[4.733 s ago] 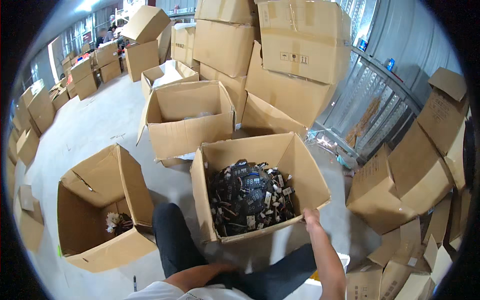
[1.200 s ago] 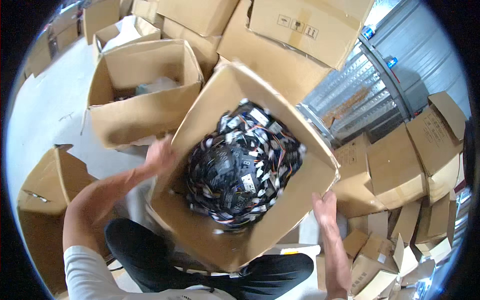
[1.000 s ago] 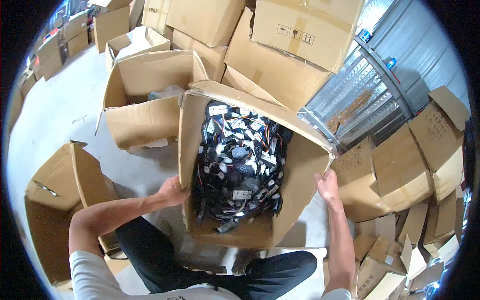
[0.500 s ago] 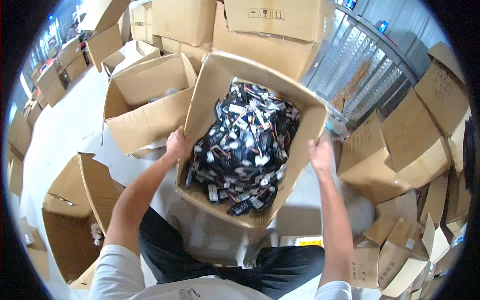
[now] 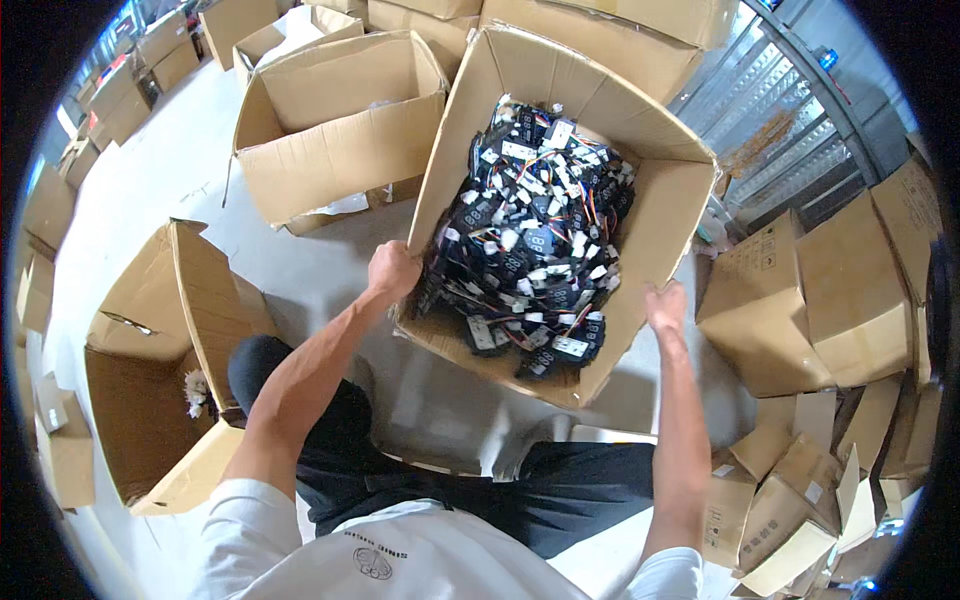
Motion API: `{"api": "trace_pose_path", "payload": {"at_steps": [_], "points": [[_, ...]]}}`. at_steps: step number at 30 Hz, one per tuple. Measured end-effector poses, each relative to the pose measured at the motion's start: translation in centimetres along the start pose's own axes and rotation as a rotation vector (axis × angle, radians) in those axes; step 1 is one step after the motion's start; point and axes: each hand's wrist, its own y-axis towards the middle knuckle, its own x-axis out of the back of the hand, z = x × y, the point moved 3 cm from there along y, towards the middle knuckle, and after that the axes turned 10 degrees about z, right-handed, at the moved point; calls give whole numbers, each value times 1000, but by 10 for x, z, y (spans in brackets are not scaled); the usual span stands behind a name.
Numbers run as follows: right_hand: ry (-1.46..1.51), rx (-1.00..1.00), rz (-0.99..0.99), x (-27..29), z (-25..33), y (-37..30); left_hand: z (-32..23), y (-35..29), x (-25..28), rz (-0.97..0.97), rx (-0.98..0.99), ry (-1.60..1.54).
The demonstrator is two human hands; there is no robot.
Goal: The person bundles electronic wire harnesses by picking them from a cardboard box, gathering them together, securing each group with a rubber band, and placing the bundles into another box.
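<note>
Both hands hold a large open cardboard box (image 5: 672,195) in front of me, tilted so that its inside faces me. Heaped in it are small black digital display modules (image 5: 530,240) with coloured wires and white plugs. My left hand (image 5: 395,270) is closed on the left side wall, near the lower corner. On the opposite side, my right hand (image 5: 665,303) has its fingers closed round the right wall's edge. Part of each hand's fingers is hidden by the cardboard.
An open carton (image 5: 345,165) stands at the upper left. Closer on the left is another open carton (image 5: 140,370) with a small white bundle inside. Cartons (image 5: 765,300) and folded cardboard (image 5: 790,490) crowd the right. A metal railing (image 5: 800,120) stands at the far right.
The box of display modules sits farther up and to the right in the picture, still held by both hands. My view has shifted, and my left knee shows more.
</note>
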Motion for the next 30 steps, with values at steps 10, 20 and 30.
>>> {"api": "trace_pose_path", "payload": {"at_steps": [10,20,30], "points": [[7,-40,-81,-16,-2,3,8,50,10,-70,-75,116],[-423,756,129,-79,117,-72,-95,-17,86,136,-423,57],[151,560,547,-146,130,-45,-85,-45,50,223,-497,-163]]}}
